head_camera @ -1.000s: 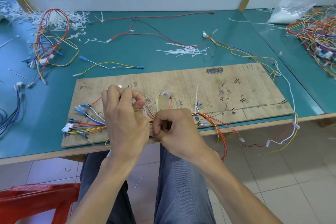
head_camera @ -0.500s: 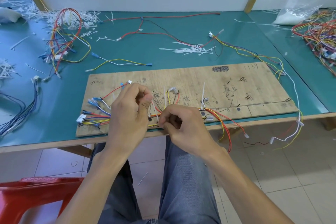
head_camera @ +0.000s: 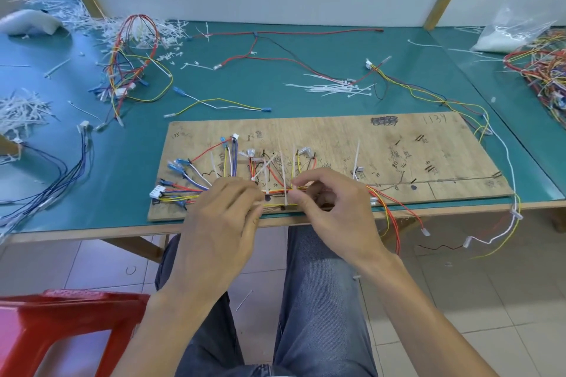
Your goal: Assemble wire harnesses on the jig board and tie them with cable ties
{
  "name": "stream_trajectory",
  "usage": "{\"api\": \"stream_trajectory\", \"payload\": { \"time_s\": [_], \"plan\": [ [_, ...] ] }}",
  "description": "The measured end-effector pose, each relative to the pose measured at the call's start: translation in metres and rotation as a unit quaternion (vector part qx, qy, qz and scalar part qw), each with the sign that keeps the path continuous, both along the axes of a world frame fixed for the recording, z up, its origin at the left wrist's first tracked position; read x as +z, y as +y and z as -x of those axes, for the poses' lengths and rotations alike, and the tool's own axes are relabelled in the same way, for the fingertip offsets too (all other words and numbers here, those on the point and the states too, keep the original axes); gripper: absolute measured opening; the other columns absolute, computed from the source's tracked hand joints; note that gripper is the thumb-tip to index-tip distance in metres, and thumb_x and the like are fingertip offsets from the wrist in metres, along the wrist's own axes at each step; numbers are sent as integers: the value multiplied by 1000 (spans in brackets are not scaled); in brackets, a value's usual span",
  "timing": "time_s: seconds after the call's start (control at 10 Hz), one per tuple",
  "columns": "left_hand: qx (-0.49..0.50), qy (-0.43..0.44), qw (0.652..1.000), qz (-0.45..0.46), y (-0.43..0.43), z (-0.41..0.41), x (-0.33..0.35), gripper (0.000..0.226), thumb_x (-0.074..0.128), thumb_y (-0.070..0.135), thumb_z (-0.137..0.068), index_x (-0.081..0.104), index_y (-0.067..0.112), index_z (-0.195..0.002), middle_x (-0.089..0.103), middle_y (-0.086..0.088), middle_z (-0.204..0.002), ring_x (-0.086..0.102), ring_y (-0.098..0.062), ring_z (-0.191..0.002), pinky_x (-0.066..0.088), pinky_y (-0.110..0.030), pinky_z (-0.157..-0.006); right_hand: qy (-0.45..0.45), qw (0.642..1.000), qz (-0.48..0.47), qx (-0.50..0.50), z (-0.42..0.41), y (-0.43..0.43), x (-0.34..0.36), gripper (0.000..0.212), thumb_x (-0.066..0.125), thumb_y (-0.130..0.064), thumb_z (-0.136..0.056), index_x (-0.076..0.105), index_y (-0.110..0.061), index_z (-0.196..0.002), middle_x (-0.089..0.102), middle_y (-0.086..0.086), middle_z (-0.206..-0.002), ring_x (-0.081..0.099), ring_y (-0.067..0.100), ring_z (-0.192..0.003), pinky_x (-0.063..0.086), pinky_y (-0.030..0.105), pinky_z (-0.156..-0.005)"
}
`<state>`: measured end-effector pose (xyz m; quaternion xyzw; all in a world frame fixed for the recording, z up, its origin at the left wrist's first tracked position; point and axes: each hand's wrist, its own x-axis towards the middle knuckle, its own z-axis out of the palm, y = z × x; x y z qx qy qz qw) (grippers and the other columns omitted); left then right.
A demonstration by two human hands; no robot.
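Pinching the wire harness (head_camera: 275, 192) on the jig board (head_camera: 337, 138), our right hand (head_camera: 337, 217) curls. Left hand (head_camera: 225, 220) blurred; we can't tell its grip.

My flat plywood jig board (head_camera: 398, 144) is pale tan with black handwritten marks, and the smooth table mat (head_camera: 275, 95) under it is teal-green. The wire bundle (head_camera: 277, 192) is red, orange and yellow, with blue, white and purple strands at its left end, and the thin plastic cable ties (head_camera: 284, 174) are white. My denim jeans (head_camera: 318, 300) are faded blue-grey, and the plastic stool (head_camera: 61, 324) is glossy red.
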<state>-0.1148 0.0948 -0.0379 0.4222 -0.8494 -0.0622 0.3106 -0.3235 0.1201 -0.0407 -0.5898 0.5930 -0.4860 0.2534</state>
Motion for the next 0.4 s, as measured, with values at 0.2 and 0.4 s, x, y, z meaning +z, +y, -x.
{"api": "stream_trajectory", "payload": {
  "time_s": [0.2, 0.4],
  "plan": [
    [3, -42, 999, 2, 16, -7, -18, 30, 63, 16, -101, 72, 10, -128, 65, 0, -137, 55, -23, -133, 44, -42, -115, -18, 994, 74, -81, 15, 13, 7, 9, 75, -12, -98, 75, -19, -103, 75, -6, -100, 73, 22, -92, 60, 45, -81],
    [-8, 19, 1000, 6, 33, -29, -23, 45, 60, 20, -104, 58, 13, -148, 53, 6, -155, 46, -15, -146, 41, -42, -120, -106, 970, 187, -111, 30, 34, 54, 5, 70, -20, -103, 73, -18, -107, 75, 1, -100, 71, 24, -91, 57, 32, -80]
  ]
}}
